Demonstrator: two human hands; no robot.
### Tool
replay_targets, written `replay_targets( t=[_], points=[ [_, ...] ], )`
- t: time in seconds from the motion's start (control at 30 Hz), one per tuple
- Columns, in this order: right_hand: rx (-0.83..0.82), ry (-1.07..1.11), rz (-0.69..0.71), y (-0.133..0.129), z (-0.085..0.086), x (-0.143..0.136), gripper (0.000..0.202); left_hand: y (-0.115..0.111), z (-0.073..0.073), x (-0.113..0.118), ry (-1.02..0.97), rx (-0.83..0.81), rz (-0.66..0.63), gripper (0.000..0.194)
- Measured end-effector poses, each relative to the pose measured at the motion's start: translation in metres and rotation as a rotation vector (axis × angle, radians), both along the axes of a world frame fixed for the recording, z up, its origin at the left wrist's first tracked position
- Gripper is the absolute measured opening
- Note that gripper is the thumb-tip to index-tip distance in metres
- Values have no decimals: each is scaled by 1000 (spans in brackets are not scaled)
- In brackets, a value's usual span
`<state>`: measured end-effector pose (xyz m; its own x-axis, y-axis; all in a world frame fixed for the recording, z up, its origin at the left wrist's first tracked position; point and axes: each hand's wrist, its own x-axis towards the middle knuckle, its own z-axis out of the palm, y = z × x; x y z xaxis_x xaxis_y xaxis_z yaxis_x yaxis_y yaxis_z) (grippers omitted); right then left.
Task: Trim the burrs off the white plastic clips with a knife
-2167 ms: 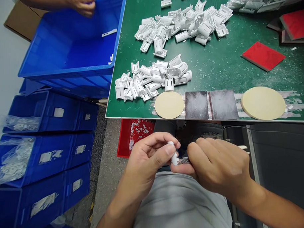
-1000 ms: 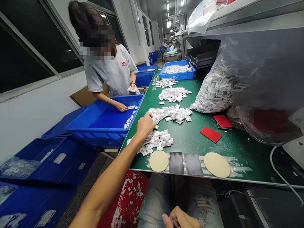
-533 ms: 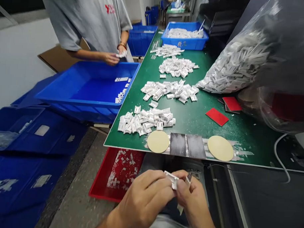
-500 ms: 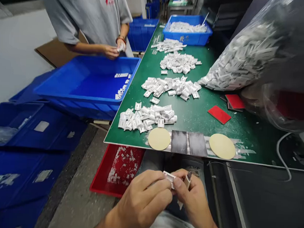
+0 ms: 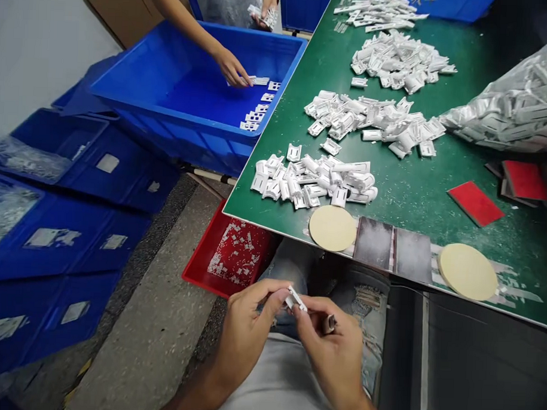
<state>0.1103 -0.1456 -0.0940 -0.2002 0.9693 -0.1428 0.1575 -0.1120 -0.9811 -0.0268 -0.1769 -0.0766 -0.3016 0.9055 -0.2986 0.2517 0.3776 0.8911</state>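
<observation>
A small white plastic part (image 5: 296, 298) with a trough-like hollow is held over my lap. The thumb and fingers of my left hand (image 5: 250, 324) pinch its left end. At its right end, my right hand (image 5: 334, 344) steadies it with thumb and fingertips. Tucked in the curled fingers of that hand is a small tool (image 5: 329, 324); only a blunt brownish-grey end shows, so its kind is unclear. Ahead, on the green table (image 5: 403, 194), lies the nearest pile of similar white parts (image 5: 317, 179).
Yellow discs (image 5: 332, 228) and dark abrasive-looking pads (image 5: 373, 243) line the table's near edge. Below left sits a red tray (image 5: 200, 259) with white scraps. A co-worker's hand (image 5: 233, 66) reaches into a blue bin (image 5: 178, 121). Red pads (image 5: 475, 203) lie right.
My view has shifted, so the table appears farther right and higher. The white part is tilted differently between my hands. One of the co-worker's hands has gone down into the blue bin.
</observation>
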Motion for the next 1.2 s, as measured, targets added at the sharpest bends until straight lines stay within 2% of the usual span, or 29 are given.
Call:
replay_targets(
  t=[0.1, 0.2, 0.27, 0.33, 0.37, 0.43, 0.57, 0.63, 0.7, 0.77, 0.83, 0.87, 0.9, 0.97, 1.07, 1.2],
  points=[
    [-12, 18, 18, -9, -6, -15, 9, 1, -19, -26, 97, -39, 127, 34],
    [-53, 61, 33, -14, -9, -22, 6, 7, -47, -74, 240, -69, 272, 34],
    [-111, 102, 52, -13, -9, -20, 8, 10, -60, -105, 311, -100, 299, 28],
    [-183, 142, 53, -8, -9, -17, 13, 11, -64, -118, 340, -110, 294, 37],
    [-215, 159, 39, -4, -9, -16, 16, 11, -62, -117, 333, -103, 282, 42],
    [-258, 184, -5, 1, -9, -16, 21, 10, -49, -97, 275, -79, 221, 46],
    [-286, 200, -40, 1, -8, -18, 24, 10, -13, -35, -111, -56, 1, 37],
    [-287, 192, -18, -3, -6, -14, 25, 14, 1, -15, -269, -51, 36, 27],
    [-280, 178, 19, -4, -3, -3, 23, 19, 9, -7, -361, -47, 116, 20],
    [-142, 98, 115, 1, 3, 14, 29, 26, 13, -6, -453, -31, 142, 18],
    [304, -164, 308, 12, 10, 31, 41, 31, 16, -8, -527, -17, 124, 17],
    [489, -299, 359, 19, 14, 38, 43, 32, 19, -8, -555, -20, 107, 17],
    [649, -428, 393, 26, 17, 43, 47, 34, 21, -8, -580, -34, 92, 18],
    [870, -628, 410, 38, 25, 49, 54, 35, 27, -6, -621, -73, 66, 19],
    [1038, -787, 382, 49, 32, 50, 56, 36, 35, -2, -653, -109, 38, 17],
    [1092, -872, 357, 52, 36, 48, 55, 35, 39, 1, -681, -126, 22, 15]
  ],
)
